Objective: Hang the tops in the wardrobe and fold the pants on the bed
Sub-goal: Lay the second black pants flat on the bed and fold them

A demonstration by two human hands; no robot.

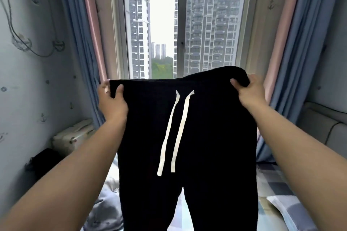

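Bare forearms are reaching up from both lower corners as a person is holding black pants (189, 133) spread by the waistband at frame centre, above the bed (270, 180). Folding is apparently only starting, the legs hanging unfolded; no tops or wardrobe are showing. Left hand (112, 99) and right hand (250, 91) are each pinching a waistband corner, white drawstring (175, 133) dangling between.

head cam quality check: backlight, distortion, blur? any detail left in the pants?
Head view: the bright window backlights the scene, so the black pants read as a flat silhouette with only the white drawstring legible. Wide-angle bending bows the curtains and stretches the forearms. Left hand and right hand are slightly soft.
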